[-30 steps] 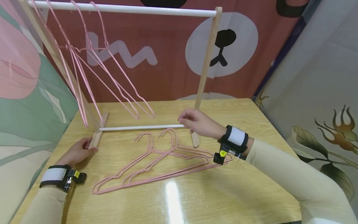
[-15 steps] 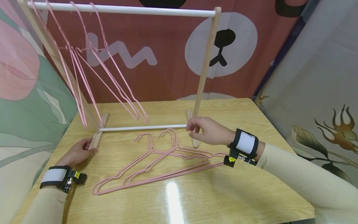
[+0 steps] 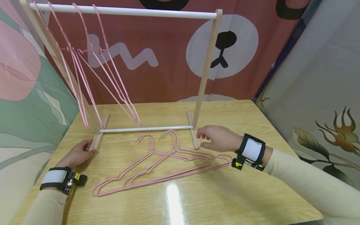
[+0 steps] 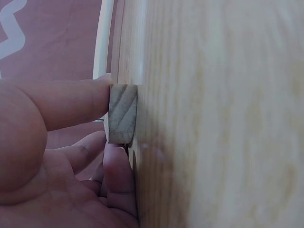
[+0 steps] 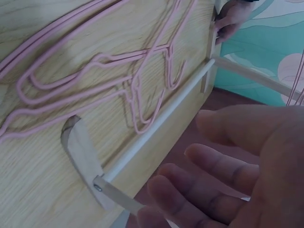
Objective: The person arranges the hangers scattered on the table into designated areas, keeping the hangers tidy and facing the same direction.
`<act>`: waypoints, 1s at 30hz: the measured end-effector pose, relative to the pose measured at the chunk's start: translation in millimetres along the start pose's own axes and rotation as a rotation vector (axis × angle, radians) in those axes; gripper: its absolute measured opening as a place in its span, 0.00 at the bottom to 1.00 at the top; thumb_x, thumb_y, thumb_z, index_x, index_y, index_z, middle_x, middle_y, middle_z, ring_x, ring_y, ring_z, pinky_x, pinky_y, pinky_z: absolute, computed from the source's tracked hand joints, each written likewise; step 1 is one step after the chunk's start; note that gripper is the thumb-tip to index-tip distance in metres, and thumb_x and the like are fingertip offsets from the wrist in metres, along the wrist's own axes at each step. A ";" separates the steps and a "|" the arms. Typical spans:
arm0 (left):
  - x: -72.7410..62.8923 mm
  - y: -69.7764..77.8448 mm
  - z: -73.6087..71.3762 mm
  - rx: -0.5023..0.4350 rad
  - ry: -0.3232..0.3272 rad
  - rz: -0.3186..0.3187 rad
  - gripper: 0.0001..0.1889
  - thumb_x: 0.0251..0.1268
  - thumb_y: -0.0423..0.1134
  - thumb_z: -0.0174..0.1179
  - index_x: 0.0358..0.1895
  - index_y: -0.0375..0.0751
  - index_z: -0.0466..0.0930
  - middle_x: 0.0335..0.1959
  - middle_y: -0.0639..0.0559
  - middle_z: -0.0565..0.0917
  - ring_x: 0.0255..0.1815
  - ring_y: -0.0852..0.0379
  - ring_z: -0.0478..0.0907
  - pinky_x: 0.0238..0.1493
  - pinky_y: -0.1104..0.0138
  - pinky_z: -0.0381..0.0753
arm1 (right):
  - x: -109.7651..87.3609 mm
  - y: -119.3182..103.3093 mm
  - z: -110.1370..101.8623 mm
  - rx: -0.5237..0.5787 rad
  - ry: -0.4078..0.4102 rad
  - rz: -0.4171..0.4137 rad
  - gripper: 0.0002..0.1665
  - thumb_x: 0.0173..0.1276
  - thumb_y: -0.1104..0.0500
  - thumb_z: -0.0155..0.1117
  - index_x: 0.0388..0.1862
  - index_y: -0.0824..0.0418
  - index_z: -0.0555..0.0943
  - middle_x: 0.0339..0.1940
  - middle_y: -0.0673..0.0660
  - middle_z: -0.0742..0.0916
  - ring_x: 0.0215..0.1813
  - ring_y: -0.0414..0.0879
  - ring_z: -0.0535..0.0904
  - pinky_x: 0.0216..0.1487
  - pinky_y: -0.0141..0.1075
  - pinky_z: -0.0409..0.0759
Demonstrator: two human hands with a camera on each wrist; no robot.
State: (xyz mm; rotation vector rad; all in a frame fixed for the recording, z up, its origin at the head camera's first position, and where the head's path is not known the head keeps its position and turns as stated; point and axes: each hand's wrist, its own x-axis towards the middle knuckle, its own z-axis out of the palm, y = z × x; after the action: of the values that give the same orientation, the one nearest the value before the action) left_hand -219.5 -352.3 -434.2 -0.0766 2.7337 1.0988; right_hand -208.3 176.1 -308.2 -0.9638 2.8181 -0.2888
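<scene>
My left hand (image 3: pixel 77 153) pinches the rack's left foot (image 4: pixel 122 113); my right hand (image 3: pixel 217 138), fingers loose and holding nothing, hovers just beside the right foot (image 3: pixel 194 137). Pink hangers (image 3: pixel 157 165) lie between my hands. Advice: brace both feet before lifting a hanger.

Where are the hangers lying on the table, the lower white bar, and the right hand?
hangers lying on the table (image 3: pixel 157 165), head view, on the crossing pink wires.
lower white bar (image 3: pixel 146 128), head view, mid-length.
right hand (image 3: pixel 217 139), head view, back of the hand.
</scene>
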 end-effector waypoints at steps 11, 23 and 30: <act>0.7 -2.6 0.2 -0.011 -0.002 -0.008 0.34 0.77 0.38 0.55 0.71 0.16 0.52 0.51 0.30 0.67 0.51 0.37 0.65 0.46 0.59 0.67 | -4.2 19.4 13.0 -0.056 -0.128 0.014 0.17 0.67 0.57 0.73 0.52 0.60 0.82 0.40 0.54 0.85 0.41 0.47 0.81 0.42 0.41 0.80; 1.5 -4.1 0.9 -0.014 0.003 0.004 0.33 0.77 0.37 0.55 0.71 0.15 0.52 0.51 0.29 0.68 0.50 0.38 0.66 0.45 0.61 0.68 | 0.7 44.5 29.6 -0.088 -0.242 0.083 0.21 0.66 0.55 0.73 0.55 0.62 0.82 0.47 0.60 0.86 0.46 0.51 0.83 0.45 0.46 0.81; 1.2 -4.3 0.4 -0.003 0.002 0.024 0.33 0.77 0.37 0.55 0.71 0.15 0.53 0.50 0.30 0.68 0.50 0.39 0.66 0.45 0.61 0.68 | 3.4 55.6 41.4 -0.109 -0.278 0.097 0.18 0.67 0.55 0.71 0.52 0.61 0.82 0.44 0.58 0.86 0.44 0.50 0.82 0.43 0.46 0.81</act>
State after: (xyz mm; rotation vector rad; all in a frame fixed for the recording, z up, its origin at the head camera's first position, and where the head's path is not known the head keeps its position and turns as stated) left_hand -220.1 -355.1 -437.7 -0.0454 2.7418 1.1093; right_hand -235.4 211.6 -361.4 -0.8128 2.6352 0.0115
